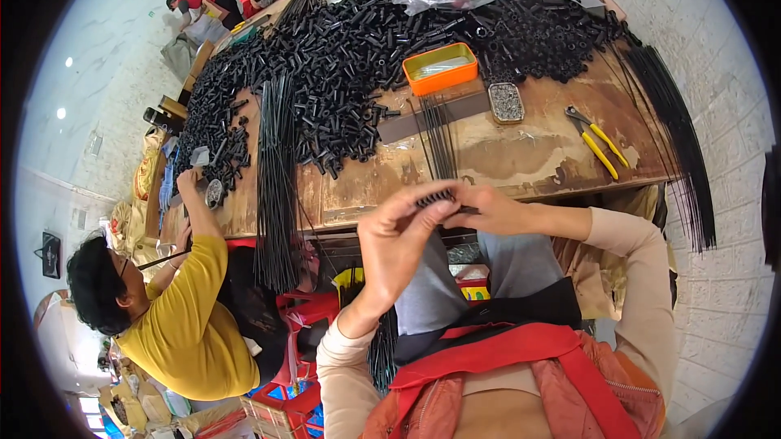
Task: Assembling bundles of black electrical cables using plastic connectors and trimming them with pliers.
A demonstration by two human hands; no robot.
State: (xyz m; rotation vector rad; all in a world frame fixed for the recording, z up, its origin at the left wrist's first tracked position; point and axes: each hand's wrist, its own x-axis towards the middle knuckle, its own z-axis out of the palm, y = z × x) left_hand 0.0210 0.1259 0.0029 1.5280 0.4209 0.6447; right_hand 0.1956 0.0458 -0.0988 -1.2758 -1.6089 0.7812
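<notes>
Nearest: L hand (396, 237) and R hand (488, 209) meet just above the lap, both pinched shut on one small black tube piece (437, 197), held off the table edge; looks like a thin black rod goes into it, too small to tell. Bundle of rods hangs down by the L forearm (381, 353).

On the worn wooden table (521, 154): a few loose rods (439, 142), small tin of tiny metal bits (506, 102), yellow-handled pliers (598, 144), orange tray (440, 68).

Farther: huge pile of black tubes (358, 56) unprocessed, so most work is left, I'd say. No finished stack I can pick out. Co-worker in yellow (183, 309) sits at the L.
</notes>
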